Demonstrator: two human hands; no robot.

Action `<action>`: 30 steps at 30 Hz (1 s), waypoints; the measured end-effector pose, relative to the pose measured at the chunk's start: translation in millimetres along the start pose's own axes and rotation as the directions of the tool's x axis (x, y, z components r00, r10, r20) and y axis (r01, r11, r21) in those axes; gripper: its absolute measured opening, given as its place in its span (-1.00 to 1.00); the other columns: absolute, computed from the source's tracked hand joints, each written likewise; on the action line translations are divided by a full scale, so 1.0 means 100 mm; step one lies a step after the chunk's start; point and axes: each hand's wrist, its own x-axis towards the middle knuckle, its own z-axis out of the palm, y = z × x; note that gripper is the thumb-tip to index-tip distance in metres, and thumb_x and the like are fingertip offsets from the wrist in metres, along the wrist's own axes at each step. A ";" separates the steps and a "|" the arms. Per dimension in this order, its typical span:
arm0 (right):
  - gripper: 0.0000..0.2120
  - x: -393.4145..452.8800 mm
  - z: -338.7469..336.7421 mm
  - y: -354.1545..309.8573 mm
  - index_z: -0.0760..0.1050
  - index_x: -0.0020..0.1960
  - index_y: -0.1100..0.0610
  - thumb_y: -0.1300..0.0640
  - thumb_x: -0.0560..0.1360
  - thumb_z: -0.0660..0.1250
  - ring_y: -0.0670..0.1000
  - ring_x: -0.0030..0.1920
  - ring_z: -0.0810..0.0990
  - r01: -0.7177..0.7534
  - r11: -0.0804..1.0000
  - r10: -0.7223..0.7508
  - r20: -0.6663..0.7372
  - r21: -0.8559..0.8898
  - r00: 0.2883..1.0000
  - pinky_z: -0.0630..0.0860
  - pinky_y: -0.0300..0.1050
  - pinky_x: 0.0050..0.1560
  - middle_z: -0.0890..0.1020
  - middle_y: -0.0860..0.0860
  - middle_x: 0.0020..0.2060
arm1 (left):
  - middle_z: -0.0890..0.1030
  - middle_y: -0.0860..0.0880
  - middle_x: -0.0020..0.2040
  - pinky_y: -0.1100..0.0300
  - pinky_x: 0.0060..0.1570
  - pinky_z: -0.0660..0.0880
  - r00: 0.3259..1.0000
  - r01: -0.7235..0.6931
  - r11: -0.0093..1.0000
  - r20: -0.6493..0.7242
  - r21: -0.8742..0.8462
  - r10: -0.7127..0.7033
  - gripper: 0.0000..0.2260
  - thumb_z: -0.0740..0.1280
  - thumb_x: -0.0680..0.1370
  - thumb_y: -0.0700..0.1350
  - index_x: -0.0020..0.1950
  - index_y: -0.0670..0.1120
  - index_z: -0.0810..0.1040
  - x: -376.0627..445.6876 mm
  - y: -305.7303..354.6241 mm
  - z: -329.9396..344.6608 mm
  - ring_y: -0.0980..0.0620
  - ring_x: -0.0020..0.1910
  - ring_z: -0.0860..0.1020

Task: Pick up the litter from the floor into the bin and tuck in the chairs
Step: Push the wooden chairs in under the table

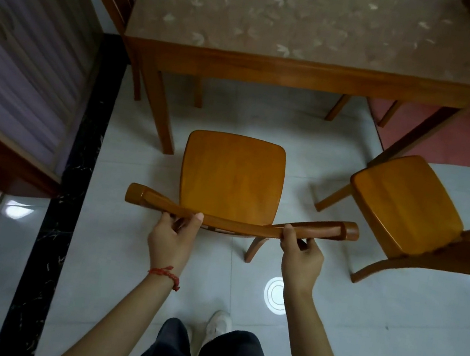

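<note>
Head: left hand [173, 237], right hand [301, 258] grip chair backrest [238, 225].

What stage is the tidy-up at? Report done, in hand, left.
Done: no litter shows on the visible floor; the bin is out of view. In hand: left hand and right hand grip the middle chair by its top rail, seat short of the table. Left: the right chair, also pulled out.
</note>
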 end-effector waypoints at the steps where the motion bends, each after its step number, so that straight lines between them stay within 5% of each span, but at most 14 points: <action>1: -0.72 0.05 0.00 -0.02 0.52 0.02 0.16 -0.04 0.46 0.32 0.10 -0.02 0.61 0.005 1.000 -0.005 0.002 -0.003 1.000 0.52 0.05 0.09 0.66 0.09 -0.06 | 0.63 -0.13 0.02 0.22 -0.03 0.40 1.000 -0.005 1.000 -0.008 0.004 0.005 -0.72 0.39 0.48 -0.06 0.09 -0.20 0.55 0.03 0.02 0.04 -0.02 -0.02 0.55; 8: -0.70 0.38 0.08 -0.21 0.54 0.01 0.18 -0.05 0.47 0.32 0.06 -0.10 0.62 0.041 0.999 -0.040 0.032 -0.001 0.999 0.48 -0.12 -0.07 0.66 0.07 -0.08 | 0.64 -0.12 -0.05 0.36 -0.18 0.38 0.997 -0.020 1.000 -0.076 0.010 0.020 -0.75 0.40 0.47 -0.06 0.02 -0.22 0.57 0.31 0.16 0.29 0.02 -0.09 0.55; 12: -0.66 0.59 0.14 -0.36 0.54 0.06 0.22 -0.04 0.47 0.31 0.09 -0.09 0.62 0.056 0.998 -0.056 0.053 -0.001 0.997 0.52 -0.03 0.01 0.65 0.10 -0.06 | 0.62 -0.09 -0.12 0.26 -0.16 0.41 0.995 -0.013 1.000 -0.102 0.006 0.013 -0.75 0.41 0.46 -0.05 -0.03 -0.23 0.56 0.48 0.26 0.44 0.01 -0.13 0.55; 18: -0.70 0.96 0.23 -0.61 0.55 -0.01 0.23 -0.01 0.47 0.32 0.07 -0.14 0.62 0.098 0.995 -0.096 0.082 -0.012 0.992 0.55 -0.01 -0.02 0.64 0.05 -0.17 | 0.61 -0.06 -0.21 0.39 -0.31 0.36 0.992 -0.013 1.000 -0.124 0.012 0.015 -0.76 0.42 0.45 -0.04 -0.14 -0.23 0.56 0.76 0.42 0.67 0.12 -0.27 0.52; 30: -0.67 1.72 0.90 -1.22 0.55 0.04 0.26 0.00 0.48 0.32 0.08 -0.07 0.63 0.131 0.991 -0.131 0.101 0.006 0.986 0.56 0.04 0.05 0.66 0.13 -0.05 | 0.64 -0.06 -0.14 0.19 -0.05 0.43 0.986 -0.022 0.998 -0.164 -0.056 0.013 -0.78 0.41 0.45 -0.06 -0.04 -0.20 0.58 1.87 0.86 1.02 0.04 -0.14 0.57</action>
